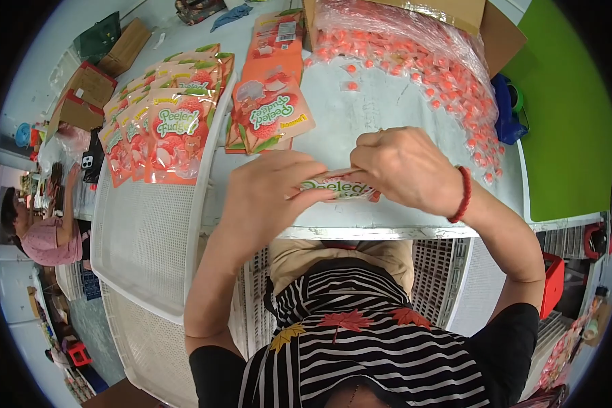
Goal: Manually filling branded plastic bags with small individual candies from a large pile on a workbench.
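Observation:
Between my two hands is a pink candy pouch (343, 188), held just above the near edge of the table with its top edge toward me partly hidden. My left hand (273, 187) pinches its left side between thumb and fingers. At the right end of the pouch's upper edge, my right hand (404, 170) is closed on it, fingers curled, a red cord bracelet on the wrist. Whether the pouch's mouth is parted, I cannot tell. Left of it, a stack of similar flat pouches (268, 112) lies on the table.
Several upright-looking pouches (173, 136) overlap in a white mesh tray (149, 217) at left. Small wrapped red candies (449, 88) spill from a plastic-lined cardboard box (503, 37) at the back right. A blue tape dispenser (508, 112) stands right of them. Another person (47, 238) is at far left.

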Available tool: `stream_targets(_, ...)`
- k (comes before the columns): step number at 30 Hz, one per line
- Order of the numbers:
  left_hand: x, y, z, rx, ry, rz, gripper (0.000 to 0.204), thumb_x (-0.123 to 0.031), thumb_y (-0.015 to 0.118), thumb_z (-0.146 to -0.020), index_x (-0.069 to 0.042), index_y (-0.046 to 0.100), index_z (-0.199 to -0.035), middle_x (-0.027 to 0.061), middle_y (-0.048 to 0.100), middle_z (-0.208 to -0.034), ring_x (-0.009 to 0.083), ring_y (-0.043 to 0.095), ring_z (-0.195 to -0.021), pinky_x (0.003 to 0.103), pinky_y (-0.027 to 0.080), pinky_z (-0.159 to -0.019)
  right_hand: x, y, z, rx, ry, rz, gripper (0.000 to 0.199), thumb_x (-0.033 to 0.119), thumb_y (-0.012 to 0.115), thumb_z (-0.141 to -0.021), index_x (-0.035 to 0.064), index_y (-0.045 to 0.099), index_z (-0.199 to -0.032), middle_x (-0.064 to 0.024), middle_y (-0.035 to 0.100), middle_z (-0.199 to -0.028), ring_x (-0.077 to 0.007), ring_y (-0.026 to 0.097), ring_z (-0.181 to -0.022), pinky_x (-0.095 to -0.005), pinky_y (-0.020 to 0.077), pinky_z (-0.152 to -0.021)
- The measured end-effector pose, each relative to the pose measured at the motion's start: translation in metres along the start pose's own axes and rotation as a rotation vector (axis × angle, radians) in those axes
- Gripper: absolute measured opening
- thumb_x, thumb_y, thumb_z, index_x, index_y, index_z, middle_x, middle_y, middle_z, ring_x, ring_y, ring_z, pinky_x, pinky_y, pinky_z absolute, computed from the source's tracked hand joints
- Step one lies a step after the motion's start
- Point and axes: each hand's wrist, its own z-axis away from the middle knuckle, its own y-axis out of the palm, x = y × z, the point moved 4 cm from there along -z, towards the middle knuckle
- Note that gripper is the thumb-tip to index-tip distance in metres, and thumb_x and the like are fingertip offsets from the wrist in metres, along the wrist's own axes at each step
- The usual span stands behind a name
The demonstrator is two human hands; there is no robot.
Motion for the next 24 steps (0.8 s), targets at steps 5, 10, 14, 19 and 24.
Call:
stream_targets(5, -0.009, 0.007, -0.008, 0.052, 0.137, -0.198, 0.014, -0.011, 0.068, -0.074, -0.006, 0.061, -0.084, 0.0046, 0.057, -0.074, 0.0227, 0.059, -0.065, 0.034, 0.047, -0.055, 0.007, -0.004, 0.004, -0.099, -0.069, 0.080, 0.013, 0.013, 0.067, -0.076, 0.0012, 0.063, -0.081, -0.0107, 0.061, -0.080, -0.0296, 0.060, -0.071, -0.0373, 0.0486, -0.060)
stream_targets(10, -0.001, 0.011, 0.004, -0.013, 0.102, -0.158, 0.012, -0.011, 0.065, -0.075, -0.006, 0.060, -0.085, 0.0040, 0.055, -0.072, 0.0223, 0.058, -0.064, 0.034, 0.046, -0.053, -0.002, -0.004, 0.015, -0.009, -0.008, 0.011, 0.013, 0.010, 0.067, -0.077, 0.0008, 0.063, -0.084, -0.0110, 0.061, -0.081, -0.0283, 0.060, -0.074, -0.0373, 0.0490, -0.063)
stream_targets(14, -0.001, 0.019, -0.006, 0.078, 0.092, -0.191, 0.009, -0.009, 0.064, -0.074, -0.007, 0.058, -0.081, 0.0039, 0.054, -0.072, 0.0205, 0.059, -0.064, 0.033, 0.046, -0.053, -0.001, 0.000, 0.014, -0.095, -0.025, 0.051, 0.012, 0.008, 0.067, -0.076, 0.0009, 0.062, -0.083, -0.0100, 0.058, -0.079, -0.0280, 0.059, -0.074, -0.0373, 0.0489, -0.064)
stream_targets(19, 0.002, 0.017, -0.008, 0.023, 0.175, -0.294, 0.009, -0.008, 0.062, -0.071, -0.008, 0.056, -0.077, 0.0044, 0.051, -0.070, 0.0200, 0.059, -0.063, 0.034, 0.046, -0.054, -0.001, -0.009, 0.003, -0.105, -0.028, 0.045, 0.012, 0.010, 0.067, -0.075, 0.0017, 0.060, -0.081, -0.0091, 0.055, -0.077, -0.0281, 0.058, -0.074, -0.0371, 0.0484, -0.064)
stream_targets(24, 0.003, 0.027, -0.005, -0.043, 0.222, -0.181, 0.007, -0.012, 0.061, -0.071, -0.007, 0.057, -0.075, 0.0081, 0.054, -0.073, 0.0247, 0.060, -0.066, 0.036, 0.049, -0.057, 0.003, -0.003, 0.001, -0.134, -0.060, 0.090, 0.013, 0.014, 0.065, -0.076, 0.0038, 0.059, -0.072, -0.0096, 0.052, -0.072, -0.0293, 0.053, -0.067, -0.0380, 0.0442, -0.063)
